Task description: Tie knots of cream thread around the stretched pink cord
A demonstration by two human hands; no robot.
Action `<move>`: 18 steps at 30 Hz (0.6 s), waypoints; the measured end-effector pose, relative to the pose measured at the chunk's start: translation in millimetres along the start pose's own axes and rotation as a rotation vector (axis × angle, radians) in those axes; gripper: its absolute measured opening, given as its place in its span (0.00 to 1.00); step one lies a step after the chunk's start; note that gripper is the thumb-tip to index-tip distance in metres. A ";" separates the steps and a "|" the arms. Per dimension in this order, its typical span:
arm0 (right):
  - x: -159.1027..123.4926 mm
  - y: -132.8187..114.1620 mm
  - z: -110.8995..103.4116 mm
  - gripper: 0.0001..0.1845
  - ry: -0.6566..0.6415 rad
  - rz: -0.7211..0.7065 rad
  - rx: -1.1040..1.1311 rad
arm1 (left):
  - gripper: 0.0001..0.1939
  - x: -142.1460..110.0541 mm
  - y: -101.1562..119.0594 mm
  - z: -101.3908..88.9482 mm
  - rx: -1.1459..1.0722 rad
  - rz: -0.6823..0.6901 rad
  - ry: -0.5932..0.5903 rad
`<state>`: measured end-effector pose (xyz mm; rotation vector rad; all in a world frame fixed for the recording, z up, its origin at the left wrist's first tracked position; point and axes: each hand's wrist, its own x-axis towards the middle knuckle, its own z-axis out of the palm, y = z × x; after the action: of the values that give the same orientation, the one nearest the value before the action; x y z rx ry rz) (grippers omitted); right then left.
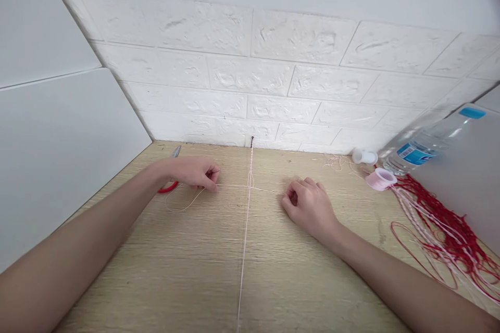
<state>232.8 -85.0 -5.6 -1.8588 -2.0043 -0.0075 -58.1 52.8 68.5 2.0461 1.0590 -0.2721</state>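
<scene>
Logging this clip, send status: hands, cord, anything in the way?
Left hand pinching left strand; right hand closed on right strand. Braided cord between, reaching wall. Scissors under left wrist.

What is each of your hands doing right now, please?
Left hand: closed, pinching a thin pale cord.
Right hand: closed, pinching the cord's opposite side, fingertips partly hidden.

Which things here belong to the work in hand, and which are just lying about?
Seemingly in use:
pale thread, pinched by left hand and right hand
pink braid by the wall

Apparently lying about:
red-handled tool
pink spool
white spool
water bottle
red cords
</scene>
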 end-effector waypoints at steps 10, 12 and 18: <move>-1.2 1.4 -0.9 0.06 0.178 -0.037 -0.013 | 0.13 -5.2 3.2 -1.9 0.066 0.048 0.104; -4.4 -3.0 -4.8 0.10 0.233 -0.078 0.023 | 0.17 -5.1 15.9 4.4 0.081 0.084 0.223; 1.2 -34.5 -13.1 0.14 0.051 -0.187 0.196 | 0.10 19.6 50.1 62.7 0.116 0.114 0.879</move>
<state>203.6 -91.4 16.0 -1.5334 -2.0568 0.0847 2.4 1.7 45.2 2.3657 1.4320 0.7071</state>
